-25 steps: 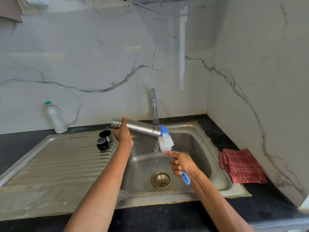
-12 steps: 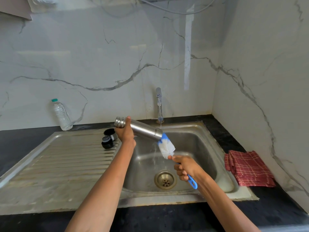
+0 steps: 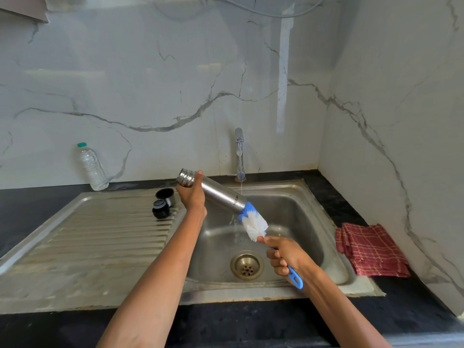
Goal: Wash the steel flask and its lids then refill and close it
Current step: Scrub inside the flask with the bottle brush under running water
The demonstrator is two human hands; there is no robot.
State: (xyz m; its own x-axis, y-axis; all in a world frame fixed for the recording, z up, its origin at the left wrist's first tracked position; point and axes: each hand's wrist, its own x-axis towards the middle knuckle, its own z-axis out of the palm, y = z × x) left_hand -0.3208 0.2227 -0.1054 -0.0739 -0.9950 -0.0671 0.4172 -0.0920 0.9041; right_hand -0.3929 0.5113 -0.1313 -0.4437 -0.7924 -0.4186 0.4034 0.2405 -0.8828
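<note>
Left hand grips the tilted, shiny steel flask; right hand holds the brush against its base.

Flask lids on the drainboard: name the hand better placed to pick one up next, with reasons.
Left. The left hand grips the flask right beside the two lids; the right hand holds the brush across the basin.
</note>
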